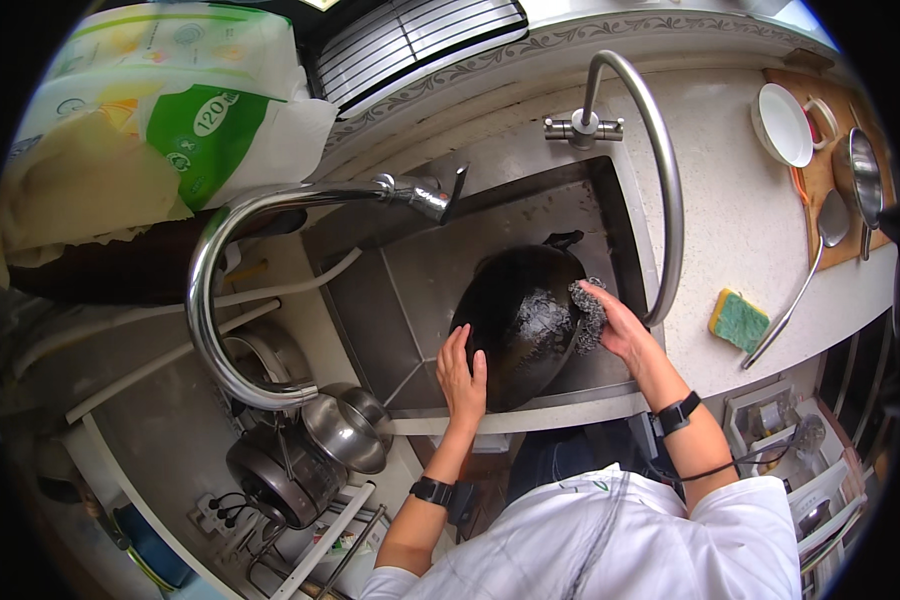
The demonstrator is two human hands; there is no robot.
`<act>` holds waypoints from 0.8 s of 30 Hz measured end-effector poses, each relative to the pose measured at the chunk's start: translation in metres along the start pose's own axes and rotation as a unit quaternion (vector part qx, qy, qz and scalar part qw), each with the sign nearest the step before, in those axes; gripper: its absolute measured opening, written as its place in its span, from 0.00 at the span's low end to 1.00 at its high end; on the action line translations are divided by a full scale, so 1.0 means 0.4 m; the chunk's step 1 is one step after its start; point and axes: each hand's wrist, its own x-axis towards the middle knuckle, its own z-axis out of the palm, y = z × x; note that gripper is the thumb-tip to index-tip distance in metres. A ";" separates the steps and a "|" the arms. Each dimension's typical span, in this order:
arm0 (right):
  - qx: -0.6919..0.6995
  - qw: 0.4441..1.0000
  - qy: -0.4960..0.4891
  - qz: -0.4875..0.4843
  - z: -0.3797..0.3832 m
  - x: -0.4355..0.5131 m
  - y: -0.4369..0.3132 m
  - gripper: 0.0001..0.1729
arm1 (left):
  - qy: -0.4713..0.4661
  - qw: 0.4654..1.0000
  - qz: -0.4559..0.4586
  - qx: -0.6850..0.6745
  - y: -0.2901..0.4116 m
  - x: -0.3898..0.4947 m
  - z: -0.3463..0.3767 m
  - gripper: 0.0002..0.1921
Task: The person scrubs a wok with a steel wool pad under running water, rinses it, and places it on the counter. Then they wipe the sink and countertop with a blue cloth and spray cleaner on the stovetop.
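A dark wok (521,330) stands tilted in the stainless steel sink (397,300), its outer surface wet and shiny in the middle. The flat of my left hand (463,375) rests against the wok's near left edge, with nothing grasped. A steel wool scourer (589,319) is in my right hand (616,322), pressed to the wok's right side. My right palm is partly hidden by the scourer. At the wok's far end a dark handle (564,239) sticks out.
A curved chrome faucet (221,360) arches left of the sink; a second tall faucet (671,187) bends over its right edge. On the right counter lie a green and yellow sponge (739,321), a metal turner (795,292) and a cutting board (817,217) with a white bowl (784,124). Steel pots (345,427) stand lower left.
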 end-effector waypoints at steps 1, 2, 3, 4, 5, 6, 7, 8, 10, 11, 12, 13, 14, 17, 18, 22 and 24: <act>-0.009 0.999 -0.020 0.024 0.008 -0.003 -0.014 0.13 | -0.003 1.000 0.000 -0.004 0.000 0.005 -0.002 0.26; 0.006 0.999 -0.036 0.039 0.017 -0.002 -0.026 0.10 | -0.010 1.000 -0.006 -0.008 -0.002 0.001 -0.009 0.26; 0.004 0.999 -0.049 0.020 0.023 -0.003 -0.032 0.10 | -0.021 1.000 -0.005 -0.013 -0.006 -0.002 -0.014 0.27; -0.008 1.000 -0.011 0.012 0.029 -0.001 -0.037 0.09 | -0.033 0.999 -0.007 -0.020 -0.014 -0.001 -0.019 0.27; -0.008 1.000 -0.011 -0.001 0.032 0.001 -0.037 0.09 | -0.045 0.999 -0.008 -0.026 -0.025 -0.008 -0.027 0.28; 0.005 1.000 -0.004 -0.002 0.033 0.004 -0.035 0.08 | -0.035 0.998 -0.003 -0.045 -0.036 -0.020 -0.034 0.27; -0.001 1.000 0.007 -0.012 0.032 0.007 -0.030 0.08 | -0.018 0.996 -0.044 -0.071 -0.051 -0.035 -0.042 0.27; 0.001 1.000 0.010 -0.007 0.030 0.011 -0.023 0.09 | -0.002 0.992 -0.087 -0.096 -0.069 -0.065 -0.057 0.26; 0.015 0.999 0.043 0.004 0.020 0.018 -0.008 0.10 | -0.015 0.993 -0.112 -0.041 -0.114 -0.141 -0.101 0.25; 0.018 1.000 0.009 0.015 0.014 0.021 -0.001 0.10 | -0.070 0.990 -0.119 0.004 -0.136 -0.187 -0.124 0.24; 0.022 1.000 0.004 0.019 0.008 0.022 0.007 0.10 | -0.079 0.988 -0.131 -0.013 -0.151 -0.237 -0.133 0.23; 0.034 0.999 0.007 0.024 0.002 0.023 0.012 0.10 | -0.076 0.989 -0.125 -0.035 -0.169 -0.270 -0.136 0.22; 0.052 0.998 0.001 0.029 -0.002 0.024 0.017 0.10 | -0.106 0.985 -0.131 -0.036 -0.194 -0.282 -0.141 0.21; 0.054 0.998 -0.019 0.014 -0.008 0.027 0.021 0.10 | -0.246 0.936 -0.212 -0.136 -0.254 -0.296 -0.166 0.16; 0.038 0.999 -0.024 0.003 -0.008 0.030 0.019 0.11 | -0.316 0.877 -0.279 -0.232 -0.265 -0.293 -0.164 0.15; 0.023 1.000 0.008 -0.008 0.003 0.033 0.006 0.10 | -0.300 0.853 -0.323 -0.278 -0.250 -0.328 -0.140 0.10; 0.006 1.000 -0.022 -0.006 0.007 0.024 0.001 0.10 | -0.246 0.897 -0.297 -0.215 -0.233 -0.355 -0.130 0.09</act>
